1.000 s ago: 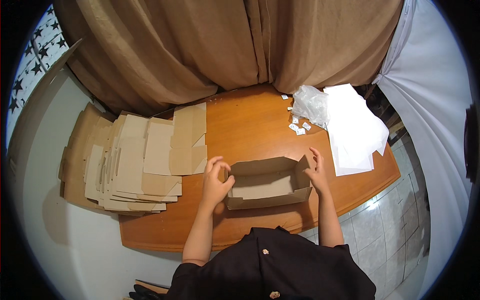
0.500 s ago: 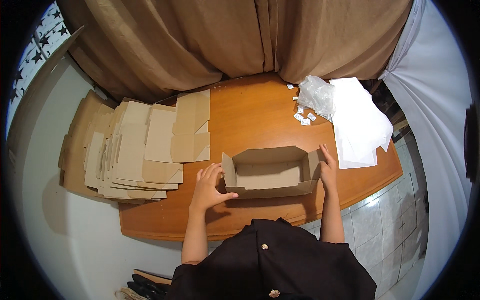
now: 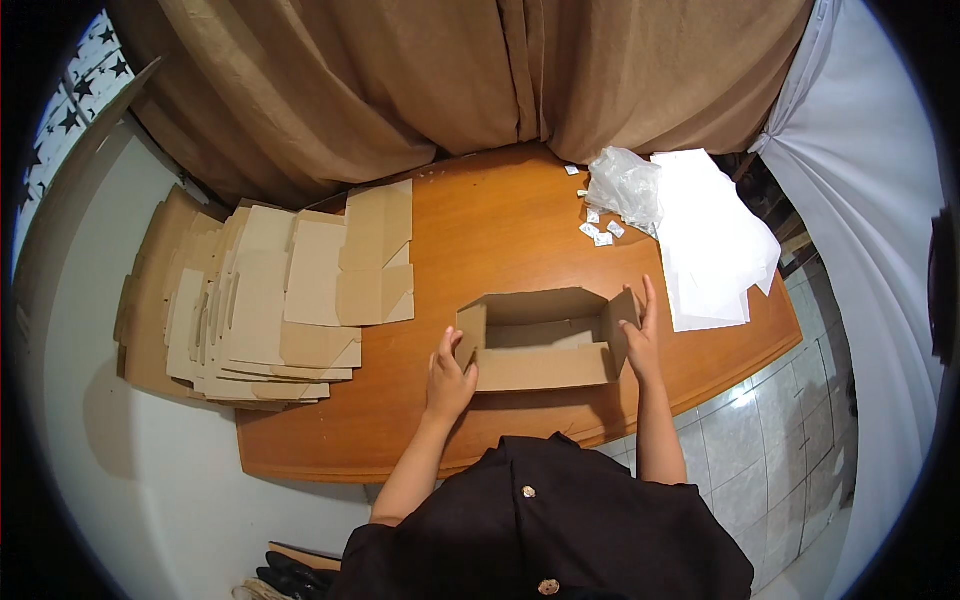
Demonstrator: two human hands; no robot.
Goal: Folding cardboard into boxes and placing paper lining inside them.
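A brown curtain point(image 3: 400, 90) is hung across the far side, and a white sheet point(image 3: 860, 200) is draped at the right. Below them a wooden surface point(image 3: 480, 230) is seen, with a wide stack of flattened cardboard blanks point(image 3: 250, 300) spread over its left end. White paper sheets point(image 3: 715, 245) are laid at the far right, with a crumpled clear plastic bag point(image 3: 625, 185) and small white packets point(image 3: 600, 232) just beside them. An open cardboard box point(image 3: 540, 340) is set near the middle of the near edge. Its left end flap is touched by the left hand point(image 3: 448, 378), fingers spread loosely; its right end flap is pressed by the right hand point(image 3: 642, 335), held flat and open.
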